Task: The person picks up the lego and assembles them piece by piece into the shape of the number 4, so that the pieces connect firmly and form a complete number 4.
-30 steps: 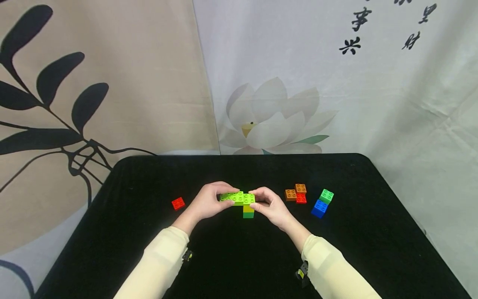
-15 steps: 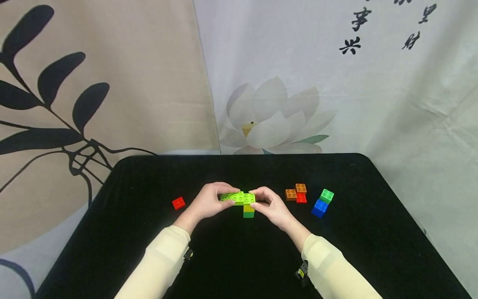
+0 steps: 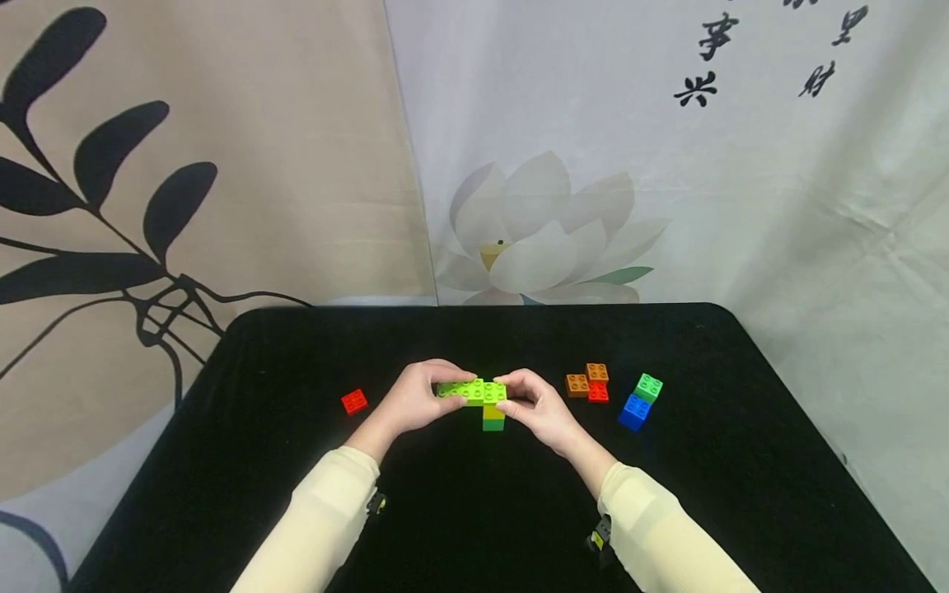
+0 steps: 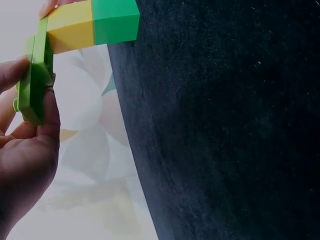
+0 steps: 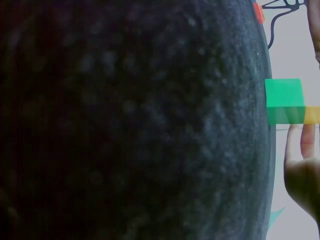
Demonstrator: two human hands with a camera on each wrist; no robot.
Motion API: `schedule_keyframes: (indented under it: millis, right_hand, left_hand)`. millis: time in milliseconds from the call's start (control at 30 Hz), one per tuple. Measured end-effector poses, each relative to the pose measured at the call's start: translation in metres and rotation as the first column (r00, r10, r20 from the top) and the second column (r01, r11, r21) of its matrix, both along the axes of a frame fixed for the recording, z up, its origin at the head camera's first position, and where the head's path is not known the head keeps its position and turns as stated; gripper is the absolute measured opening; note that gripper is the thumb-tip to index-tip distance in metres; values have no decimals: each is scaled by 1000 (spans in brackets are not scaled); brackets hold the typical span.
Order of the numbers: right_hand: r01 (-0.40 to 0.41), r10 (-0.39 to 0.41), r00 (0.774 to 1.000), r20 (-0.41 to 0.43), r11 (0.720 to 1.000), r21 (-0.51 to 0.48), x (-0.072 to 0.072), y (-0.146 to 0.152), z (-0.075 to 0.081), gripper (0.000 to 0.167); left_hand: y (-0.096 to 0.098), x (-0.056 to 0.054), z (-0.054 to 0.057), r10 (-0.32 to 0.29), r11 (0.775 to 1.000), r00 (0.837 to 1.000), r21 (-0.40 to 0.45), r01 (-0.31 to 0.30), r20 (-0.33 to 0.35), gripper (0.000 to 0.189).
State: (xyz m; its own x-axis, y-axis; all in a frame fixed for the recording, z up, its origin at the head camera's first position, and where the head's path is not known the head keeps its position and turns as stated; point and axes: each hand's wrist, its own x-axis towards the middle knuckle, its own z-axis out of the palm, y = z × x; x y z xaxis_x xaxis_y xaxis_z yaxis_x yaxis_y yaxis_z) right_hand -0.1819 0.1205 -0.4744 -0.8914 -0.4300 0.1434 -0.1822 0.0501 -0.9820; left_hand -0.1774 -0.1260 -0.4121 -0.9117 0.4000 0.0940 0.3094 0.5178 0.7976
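In the head view, my left hand [image 3: 417, 402] pinches the left end of a lime-green brick piece [image 3: 461, 393] with studs on top, thumb in front and fingers behind. My right hand [image 3: 541, 413] grips the right end of this lime part between thumb and fingers. Beneath that right end sit a yellow brick [image 3: 493, 413] and, lowest, a green brick [image 3: 493, 426], joined in a column. The left wrist view shows the lime part as thin and stepped, with the green brick [image 4: 116, 21] outermost. Most of the lime part is hidden in the right wrist view.
A lone red brick [image 3: 354, 402] lies left on the black table [image 3: 474, 511]. Right of my hands are two orange bricks [image 3: 577, 385] touching a red brick [image 3: 597, 393]. Farther right, a green brick [image 3: 648, 388] adjoins a blue brick [image 3: 633, 413]. A printed curtain [image 3: 296, 148] hangs behind.
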Motion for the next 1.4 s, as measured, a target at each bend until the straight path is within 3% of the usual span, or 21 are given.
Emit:
schedule_keyframes:
  millis: [233,800,1000,1400]
  right_hand:
    - [-6,6,1000,10,1000,-9,0,-1,1,33]
    - [7,-6,1000,18,999,-36,2,-2,2,34]
    - [13,-13,1000,12,1000,-11,2,-2,2,33]
    - [25,-24,1000,18,999,-26,3,-3,2,35]
  left_hand:
    - [0,0,1,-10,1000,1000,-5,10,-9,34]
    - [-2,2,-9,-9,999,998,33,11,-66,34]
    - [-4,5,-11,-3,998,999,59,6,-52,36]
    - [-34,10,-20,68,989,998,134,-68,2,42]
